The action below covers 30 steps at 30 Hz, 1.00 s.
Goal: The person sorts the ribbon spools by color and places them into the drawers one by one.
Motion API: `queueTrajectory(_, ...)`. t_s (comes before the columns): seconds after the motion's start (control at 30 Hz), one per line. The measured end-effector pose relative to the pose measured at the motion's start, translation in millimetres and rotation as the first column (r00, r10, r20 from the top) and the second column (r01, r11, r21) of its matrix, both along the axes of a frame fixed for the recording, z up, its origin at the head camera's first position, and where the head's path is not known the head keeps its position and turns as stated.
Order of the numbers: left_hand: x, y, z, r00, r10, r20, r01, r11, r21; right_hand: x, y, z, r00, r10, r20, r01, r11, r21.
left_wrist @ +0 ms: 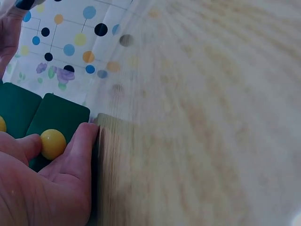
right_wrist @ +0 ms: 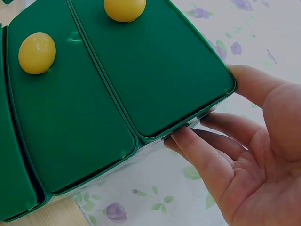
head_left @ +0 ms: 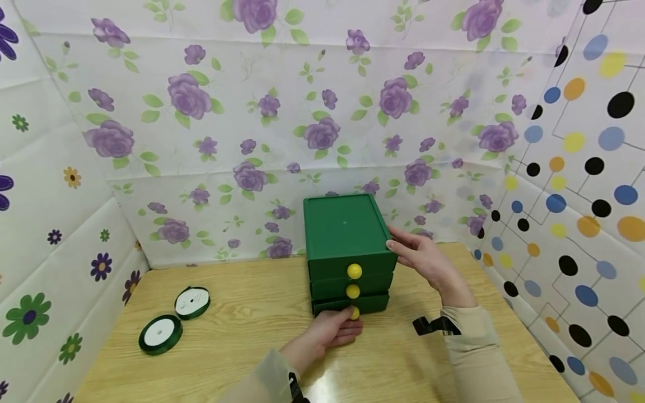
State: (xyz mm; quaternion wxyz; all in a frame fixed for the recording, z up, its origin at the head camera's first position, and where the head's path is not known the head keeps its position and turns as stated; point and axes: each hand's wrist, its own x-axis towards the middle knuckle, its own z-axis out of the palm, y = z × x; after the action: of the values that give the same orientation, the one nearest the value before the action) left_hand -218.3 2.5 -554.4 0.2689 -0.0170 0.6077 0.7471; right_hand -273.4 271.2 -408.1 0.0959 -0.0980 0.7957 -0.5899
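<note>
The left hand [head_left: 330, 330] pinches the bottom yellow knob [head_left: 355, 313] of the green drawer unit [head_left: 345, 226], which stands on the table [head_left: 242, 324] close to the flowered wall [head_left: 252, 134]; the right hand [head_left: 423, 257] isn't clenched, fingers laid against the unit's upper right side, thumb by the top edge. The bottom drawer [head_left: 374, 304] looks slightly ajar, but the left hand covers part of it, so can't be sure how far. Risks: off-centre pull could jam the drawer or strip the knob, and if the right-hand brace slips, the light-looking unit may slide or tip.
</note>
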Motion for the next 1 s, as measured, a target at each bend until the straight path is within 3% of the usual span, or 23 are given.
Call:
queueTrajectory(0.4, 37.4, -0.6, 6.5, 0.995, -0.081, 0.066, 0.085, 0.995, -0.059, 0.3, 2.9, -0.3, 1.000, -0.010, 0.002, 0.010, 1.000, -0.019)
queueTrajectory(0.7, 60.3, -5.2, 3.6, 0.976, -0.166, 0.139, 0.178, 0.981, -0.082, 0.2, 1.0, -0.7, 1.000, -0.010, 0.001, 0.010, 1.000, -0.015)
queueTrajectory(1.0, 82.8, -6.5, 0.2, 0.972, -0.215, 0.091, 0.221, 0.974, -0.060, 0.3, -1.1, -1.3, 1.000, 0.004, -0.005, -0.004, 1.000, -0.011)
